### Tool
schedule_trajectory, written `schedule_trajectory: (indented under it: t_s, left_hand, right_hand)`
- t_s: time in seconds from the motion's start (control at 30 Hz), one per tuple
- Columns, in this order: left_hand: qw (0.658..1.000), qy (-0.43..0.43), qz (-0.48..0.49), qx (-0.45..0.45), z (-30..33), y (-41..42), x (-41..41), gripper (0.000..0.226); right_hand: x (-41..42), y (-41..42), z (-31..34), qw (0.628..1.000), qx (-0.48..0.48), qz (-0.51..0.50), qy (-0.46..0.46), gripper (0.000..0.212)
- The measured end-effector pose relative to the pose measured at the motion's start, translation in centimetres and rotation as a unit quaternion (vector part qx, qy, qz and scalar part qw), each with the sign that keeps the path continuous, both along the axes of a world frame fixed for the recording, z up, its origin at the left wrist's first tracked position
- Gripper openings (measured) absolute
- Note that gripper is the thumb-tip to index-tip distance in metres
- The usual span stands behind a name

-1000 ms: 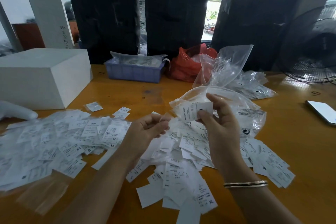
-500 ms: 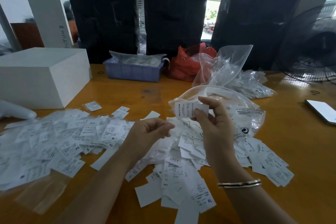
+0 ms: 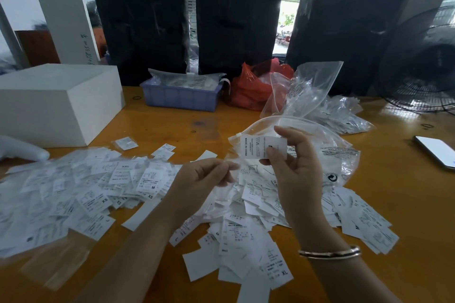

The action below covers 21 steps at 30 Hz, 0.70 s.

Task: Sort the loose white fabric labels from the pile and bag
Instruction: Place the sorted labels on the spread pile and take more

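Note:
My right hand [image 3: 294,167] pinches a white fabric label [image 3: 261,147] printed "MADE IN CHINA", held up above the middle pile of labels [image 3: 248,233]. My left hand [image 3: 199,179] hovers just left of it with fingers curled together; a thin clear wrapper seems pinched at its fingertips, though I cannot tell for sure. Behind the held label lies an open clear zip bag [image 3: 327,155] with more labels inside. A second, wider spread of labels [image 3: 81,192] covers the table to the left.
A white box [image 3: 56,103] stands at the back left, with a blue tray [image 3: 182,96], a red bag [image 3: 253,88] and clear bags [image 3: 307,88] behind the piles. A phone [image 3: 435,151] lies at the right. A fan [image 3: 423,66] and black bundles [image 3: 236,29] line the far edge.
My right hand has lifted the label slightly and turned it flatter toward me. The left hand stayed close below it, fingers closing a little.

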<state>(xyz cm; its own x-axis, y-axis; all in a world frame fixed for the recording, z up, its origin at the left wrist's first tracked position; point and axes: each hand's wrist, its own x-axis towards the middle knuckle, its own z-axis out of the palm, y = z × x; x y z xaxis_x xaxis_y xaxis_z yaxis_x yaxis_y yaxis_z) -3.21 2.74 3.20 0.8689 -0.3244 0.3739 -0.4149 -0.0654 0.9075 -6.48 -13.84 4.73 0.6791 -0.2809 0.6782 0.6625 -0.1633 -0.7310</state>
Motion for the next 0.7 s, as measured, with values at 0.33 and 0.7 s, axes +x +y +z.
schedule_trajectory:
  t_s: [0.33,0.7]
  left_hand:
    - [1.000,0.001,0.000,0.021,0.1,-0.1,-0.2,0.021]
    - [1.000,0.022,0.004,0.005,0.0,0.0,0.1,0.020]
  right_hand:
    - [0.2,-0.2,-0.3,0.997,-0.066,0.026,0.007,0.043]
    - [0.5,-1.4,-0.4,0.980,-0.198,-0.007,0.019,0.040]
